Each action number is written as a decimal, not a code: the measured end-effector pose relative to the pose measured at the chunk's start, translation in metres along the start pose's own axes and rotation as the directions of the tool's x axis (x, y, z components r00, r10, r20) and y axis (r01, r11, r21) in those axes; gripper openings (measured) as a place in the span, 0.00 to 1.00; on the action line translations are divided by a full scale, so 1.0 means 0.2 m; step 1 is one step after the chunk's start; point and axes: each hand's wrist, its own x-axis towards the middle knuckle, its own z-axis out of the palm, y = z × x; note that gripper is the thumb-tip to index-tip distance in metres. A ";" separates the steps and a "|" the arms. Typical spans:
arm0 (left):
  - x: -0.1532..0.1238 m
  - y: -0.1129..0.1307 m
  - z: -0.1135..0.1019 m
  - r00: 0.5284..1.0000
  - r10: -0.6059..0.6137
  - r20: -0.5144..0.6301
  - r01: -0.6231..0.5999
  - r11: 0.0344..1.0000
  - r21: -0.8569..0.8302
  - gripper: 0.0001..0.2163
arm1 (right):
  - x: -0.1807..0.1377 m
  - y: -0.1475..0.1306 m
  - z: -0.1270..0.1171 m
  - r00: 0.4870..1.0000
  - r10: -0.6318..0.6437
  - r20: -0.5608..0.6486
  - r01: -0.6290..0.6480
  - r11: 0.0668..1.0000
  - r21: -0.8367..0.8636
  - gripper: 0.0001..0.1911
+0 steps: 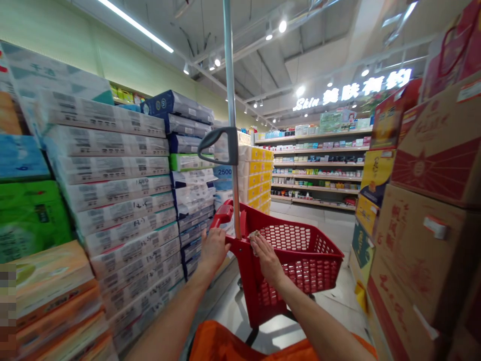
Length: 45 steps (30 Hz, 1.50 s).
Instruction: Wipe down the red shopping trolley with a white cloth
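A shop's pale floor [338,311] runs between packs [124,200] and boxes [417,250] toward shelves [319,163]. The red cart [296,260] stands close ahead, its pole [230,75] upright. Both arms reach forward: the left hand [215,249] grips the handlebar [224,212], fingers curled; the right hand [266,255], palm down, fingers closed, holds a cloth [254,234] against the cart, beside the pole.

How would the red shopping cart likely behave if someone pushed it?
The red shopping cart would probably roll, since a wheel shows beneath it. Its perforated basket looks like plastic, so likely stiff and fairly light. The tall pole at its near end might make it sway.
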 end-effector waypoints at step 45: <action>0.03 0.34 0.05 0.962 0.235 0.142 -0.197 0.950 -0.244 0.29 | 0.23 -0.20 -0.42 0.980 0.196 -0.020 -0.195 0.953 -0.233 0.27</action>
